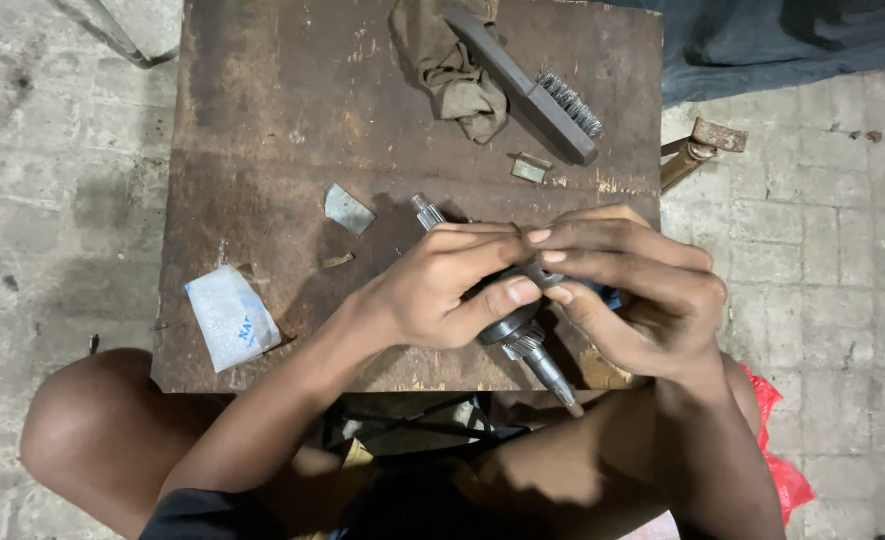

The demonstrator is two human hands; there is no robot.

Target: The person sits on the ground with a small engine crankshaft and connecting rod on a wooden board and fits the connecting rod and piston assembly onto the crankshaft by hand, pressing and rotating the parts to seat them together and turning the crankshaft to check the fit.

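Note:
A dark metal motor part with a long steel shaft (548,370) is held over the near edge of a rusty metal table (263,150). My left hand (433,290) grips its round dark body from the left, thumb on the rim. My right hand (633,290) closes over it from the right, its fingertips meeting those of the left hand on a small grey piece on top. One shaft end (426,210) sticks out beyond my left fingers; the other points down toward my lap. Much of the part is hidden by my fingers.
On the table lie a wire brush (538,88), a crumpled brown rag (453,65), a small white packet (231,315), a grey scrap of sheet (348,209) and a small metal bit (530,168). A rusty tool (703,145) lies on the paved floor at the right.

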